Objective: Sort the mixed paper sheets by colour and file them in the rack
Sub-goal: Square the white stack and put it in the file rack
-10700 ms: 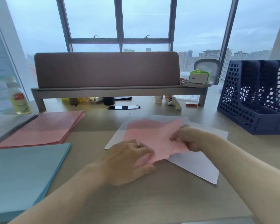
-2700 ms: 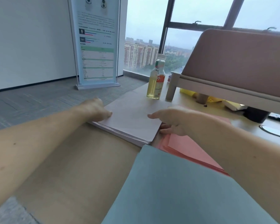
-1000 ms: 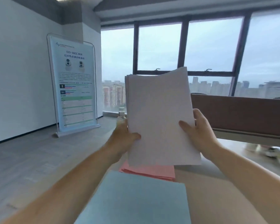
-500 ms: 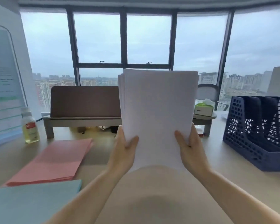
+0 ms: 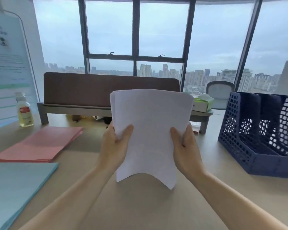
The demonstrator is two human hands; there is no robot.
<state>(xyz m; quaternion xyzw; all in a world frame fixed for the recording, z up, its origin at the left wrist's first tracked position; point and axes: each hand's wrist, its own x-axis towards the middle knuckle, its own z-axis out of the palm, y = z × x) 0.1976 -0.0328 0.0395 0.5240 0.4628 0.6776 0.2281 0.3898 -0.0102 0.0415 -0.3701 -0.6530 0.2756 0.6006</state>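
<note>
Gripping the upright stack of white paper sheets (image 5: pixel 150 127) by its two long sides, my left hand (image 5: pixel 115 146) and right hand (image 5: pixel 187 146) each have the thumb in front and the fingers curled behind. The stack's bottom edge bows close over the pale wooden desk (image 5: pixel 140 205); whether it touches, I can't tell.

Sorting looks finished to me. A flat pile of pink sheets (image 5: pixel 40 145) and a flat pile of light blue sheets (image 5: pixel 15 188) lie to my left, well apart from the dark blue perforated plastic file rack (image 5: pixel 256 146) on my right. I see no paper in its slots, so all three colours are left to file.

I see nothing standing between the white stack and the rack, so the way right looks open. The rack's front lip and dividers are the edges to clear, and the sheets' top edges are slightly fanned.
</note>
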